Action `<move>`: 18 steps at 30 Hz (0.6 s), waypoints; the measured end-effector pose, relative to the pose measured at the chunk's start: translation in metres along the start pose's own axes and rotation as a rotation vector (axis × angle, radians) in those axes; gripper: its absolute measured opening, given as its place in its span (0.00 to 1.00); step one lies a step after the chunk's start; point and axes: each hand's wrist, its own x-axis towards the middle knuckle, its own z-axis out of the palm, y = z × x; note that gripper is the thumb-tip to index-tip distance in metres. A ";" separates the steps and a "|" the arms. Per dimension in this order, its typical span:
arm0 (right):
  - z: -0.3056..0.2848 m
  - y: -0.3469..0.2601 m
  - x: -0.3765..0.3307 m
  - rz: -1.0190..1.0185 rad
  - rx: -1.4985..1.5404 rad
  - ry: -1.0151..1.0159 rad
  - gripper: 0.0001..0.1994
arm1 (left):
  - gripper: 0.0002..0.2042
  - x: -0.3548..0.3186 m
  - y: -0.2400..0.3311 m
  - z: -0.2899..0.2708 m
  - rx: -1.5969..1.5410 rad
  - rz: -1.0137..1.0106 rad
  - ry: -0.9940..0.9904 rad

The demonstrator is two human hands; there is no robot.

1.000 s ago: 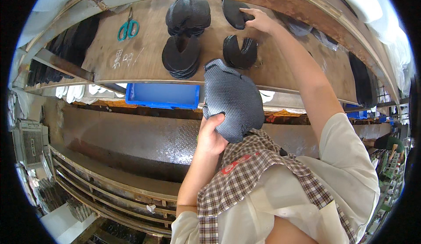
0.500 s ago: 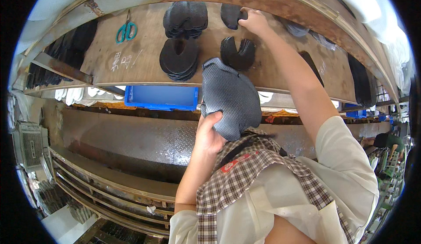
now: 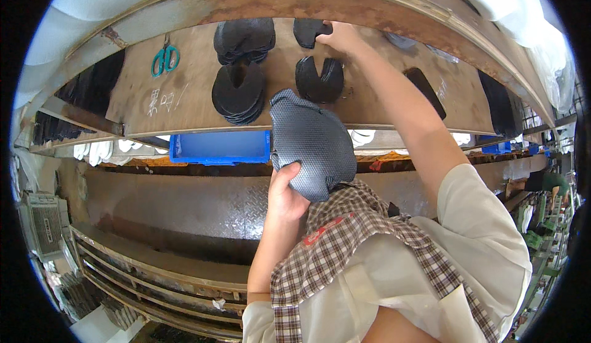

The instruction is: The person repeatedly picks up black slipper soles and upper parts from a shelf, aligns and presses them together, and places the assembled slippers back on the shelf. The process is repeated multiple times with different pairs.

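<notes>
Hands (image 3: 341, 37) are apart, dark piece (image 3: 315, 149) in the left (image 3: 286, 200).

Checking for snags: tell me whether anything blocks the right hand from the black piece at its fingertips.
Nothing visible does: the right hand meets the black piece at its right edge. The notched black stack lies nearer the person, not between them.

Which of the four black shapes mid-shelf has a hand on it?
The back-right shape: the right hand touches its right side. Neither hand touches the other three.
</notes>
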 end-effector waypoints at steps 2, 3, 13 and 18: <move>-0.017 0.005 -0.015 -0.014 0.101 0.063 0.33 | 0.23 0.001 0.002 0.000 0.019 -0.007 -0.006; -0.027 0.008 -0.029 -0.016 0.153 0.086 0.33 | 0.23 0.002 0.003 0.001 0.022 -0.011 -0.003; -0.042 -0.006 -0.231 -0.335 1.138 -0.137 0.13 | 0.26 0.016 0.004 0.012 0.180 -0.031 -0.059; -0.040 -0.009 -0.262 -0.397 0.811 0.112 0.23 | 0.31 0.020 -0.001 0.021 0.237 -0.080 -0.110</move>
